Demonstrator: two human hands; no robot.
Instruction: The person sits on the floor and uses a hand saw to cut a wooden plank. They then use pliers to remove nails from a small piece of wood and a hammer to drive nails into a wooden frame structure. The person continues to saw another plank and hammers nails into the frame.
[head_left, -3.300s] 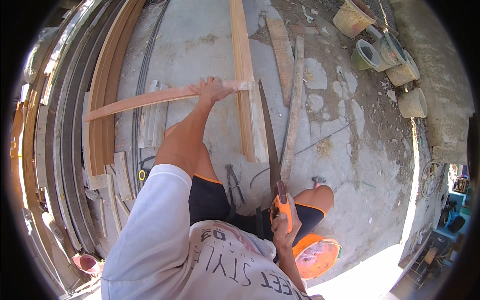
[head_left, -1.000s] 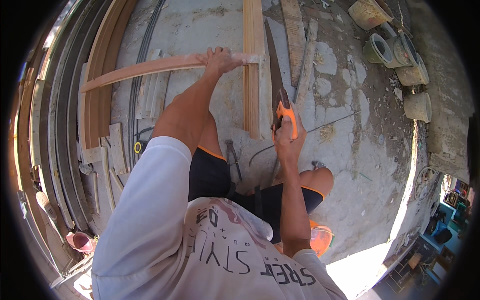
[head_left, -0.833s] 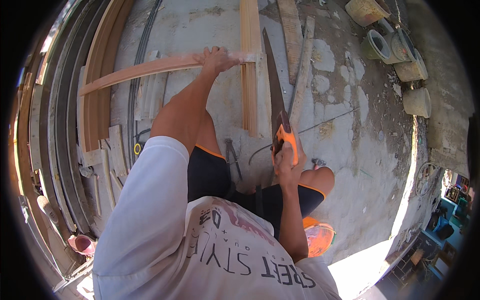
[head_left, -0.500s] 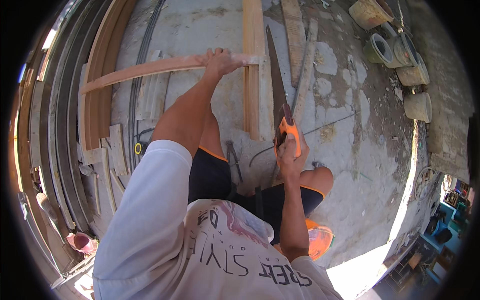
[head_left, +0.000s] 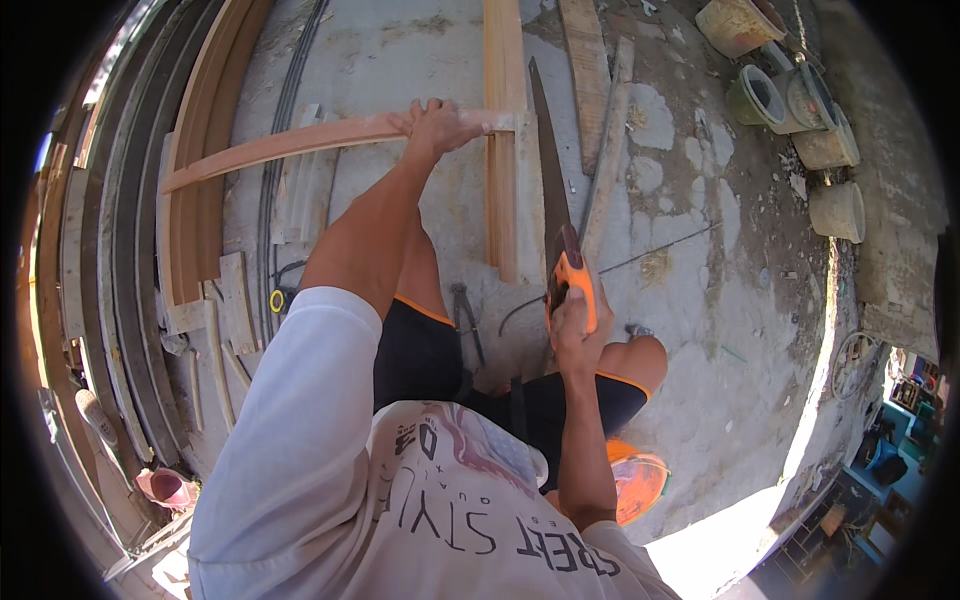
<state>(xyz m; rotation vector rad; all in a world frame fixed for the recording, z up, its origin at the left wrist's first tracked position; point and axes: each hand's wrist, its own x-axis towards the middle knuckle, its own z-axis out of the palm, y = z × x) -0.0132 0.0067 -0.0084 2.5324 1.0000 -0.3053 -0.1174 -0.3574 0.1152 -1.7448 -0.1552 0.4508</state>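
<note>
My left hand (head_left: 437, 128) presses down on a long thin wooden strip (head_left: 290, 148) that runs from the left across an upright plank (head_left: 503, 140). My right hand (head_left: 573, 318) grips the orange handle of a hand saw (head_left: 553, 190). The saw's dark blade points away from me and lies along the right side of the plank, close to the end of the strip. My bent knees in black shorts with orange trim sit below the hands.
Curved wooden mouldings and boards (head_left: 200, 180) are stacked at the left on the concrete floor (head_left: 700, 300). Loose planks (head_left: 600, 90) lie at the top. Several buckets and pots (head_left: 790, 100) stand at the upper right. Pliers (head_left: 465, 305) and a yellow tape measure (head_left: 277, 300) lie near my knees.
The saw has gone back and forth along the plank's edge, and my right hand now sits drawn back toward me. The left hand has kept its hold on the strip.
</note>
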